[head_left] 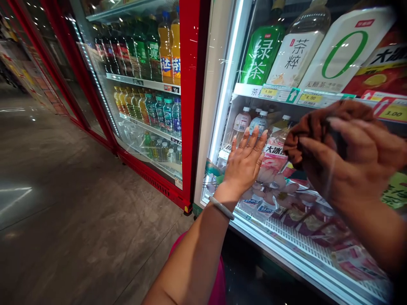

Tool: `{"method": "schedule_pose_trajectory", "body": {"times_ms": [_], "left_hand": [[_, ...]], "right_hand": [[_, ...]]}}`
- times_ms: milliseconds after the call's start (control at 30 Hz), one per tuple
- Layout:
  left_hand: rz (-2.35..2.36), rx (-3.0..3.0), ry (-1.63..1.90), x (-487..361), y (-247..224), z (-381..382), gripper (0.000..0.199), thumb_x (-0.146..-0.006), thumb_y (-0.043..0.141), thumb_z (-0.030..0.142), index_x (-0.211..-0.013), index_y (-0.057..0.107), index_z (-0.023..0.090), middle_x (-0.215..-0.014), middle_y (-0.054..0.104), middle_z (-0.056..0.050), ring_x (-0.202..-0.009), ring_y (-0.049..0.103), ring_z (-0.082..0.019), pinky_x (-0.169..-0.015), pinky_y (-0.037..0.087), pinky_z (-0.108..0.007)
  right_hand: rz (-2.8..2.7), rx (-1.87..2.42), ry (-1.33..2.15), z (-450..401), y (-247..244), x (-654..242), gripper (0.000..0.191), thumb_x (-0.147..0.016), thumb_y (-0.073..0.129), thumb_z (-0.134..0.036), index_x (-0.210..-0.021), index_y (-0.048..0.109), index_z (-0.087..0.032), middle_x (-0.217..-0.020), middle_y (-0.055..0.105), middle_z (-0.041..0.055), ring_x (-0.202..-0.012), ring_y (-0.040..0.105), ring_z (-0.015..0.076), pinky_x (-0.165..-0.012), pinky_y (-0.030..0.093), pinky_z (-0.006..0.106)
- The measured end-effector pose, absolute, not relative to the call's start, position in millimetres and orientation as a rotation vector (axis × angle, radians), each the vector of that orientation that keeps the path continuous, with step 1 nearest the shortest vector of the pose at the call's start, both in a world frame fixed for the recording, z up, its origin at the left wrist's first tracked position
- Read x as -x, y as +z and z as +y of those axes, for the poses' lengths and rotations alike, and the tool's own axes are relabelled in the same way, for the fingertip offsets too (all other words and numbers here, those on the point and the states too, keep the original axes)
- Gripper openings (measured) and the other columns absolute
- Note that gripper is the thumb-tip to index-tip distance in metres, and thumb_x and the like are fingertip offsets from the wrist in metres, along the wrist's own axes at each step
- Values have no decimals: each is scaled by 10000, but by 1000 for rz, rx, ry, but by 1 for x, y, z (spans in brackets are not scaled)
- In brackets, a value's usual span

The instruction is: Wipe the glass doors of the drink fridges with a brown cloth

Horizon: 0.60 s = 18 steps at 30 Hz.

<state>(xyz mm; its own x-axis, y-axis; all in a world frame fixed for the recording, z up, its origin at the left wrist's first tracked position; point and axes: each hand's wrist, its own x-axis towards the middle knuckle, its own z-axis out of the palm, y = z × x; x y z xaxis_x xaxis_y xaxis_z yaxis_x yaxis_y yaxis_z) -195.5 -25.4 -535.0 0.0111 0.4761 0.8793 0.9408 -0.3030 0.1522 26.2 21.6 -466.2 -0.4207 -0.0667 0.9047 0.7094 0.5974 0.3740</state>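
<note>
As seen in the head view: just beside the centre at 3 o'clock, left hand (244, 165), palm toward the glass front (295, 231) of a pale cooler (217, 55), fingers straight and slightly apart, gripping nothing. Probable reason for the flat spread: steadying of body or door; actual contact with the glass impossible to tell. At 7 o'clock from that hand, around the wrist, grey bangle (221, 207).

Farther out at 3 o'clock, right hand (359, 165), somewhat blurred, fingers bent and clamped on brown cloth (294, 144). Cloth gathered from 9 to 12 o'clock about this hand, apparently on its glass side; bunched, presumably, for a thick, soft pad under the fingers.

At 1 o'clock, behind the glass, green tea bottle (262, 55), label outward, likely for reading from outside. At 2 o'clock, along the shelf edge below the bottles, price tags (276, 92), probably so placed for matching with the drinks above. At 10 o'clock, red cooler (190, 106) with rows of bottles (163, 110), grouped by kind, presumably for easy choosing. At 8 o'clock, grey floor (79, 212).
</note>
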Motion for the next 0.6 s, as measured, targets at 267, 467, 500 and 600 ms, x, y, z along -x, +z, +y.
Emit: {"method": "schedule_pose_trajectory", "body": {"times_ms": [267, 467, 500, 600], "left_hand": [[-1489, 1802, -1380, 204, -531, -30, 631, -1116, 194, 477, -1694, 154, 227, -1782, 156, -87, -1662, 23, -211, -1354, 100, -518], [-1475, 1818, -1381, 212, -534, -25, 637, -1109, 143, 516, -1692, 174, 261, -1782, 179, -68, -1664, 50, -212, -1355, 80, -522], [-1467, 1811, -1401, 213, -536, -22, 636, -1109, 128, 512, -1694, 165, 264, -1780, 190, -67, -1664, 58, -209, -1356, 76, -520], [-1421, 1775, -1490, 215, -540, -13, 619, -1111, 97, 476, -1703, 67, 298, -1782, 199, -38, -1661, 75, -181, -1364, 83, -487]], "right_hand": [[-2039, 283, -1260, 3, -501, 10, 312, -910, 728, -280, -1222, 719, -292, -1410, 683, 40, -1229, 598, 248, -1039, 412, 438], [-1873, 304, -1191, 13, -478, 4, 347, -904, 755, -314, -1246, 708, -280, -1501, 616, 83, -1350, 567, 322, -1082, 416, 487], [-1821, 342, -1165, 15, -472, 15, 352, -907, 755, -343, -1251, 706, -289, -1537, 582, 86, -1409, 525, 340, -1108, 401, 508], [-1792, 412, -1137, 15, -471, 55, 307, -950, 696, -343, -1254, 703, -297, -1551, 570, 74, -1467, 474, 318, -1177, 351, 528]]}}
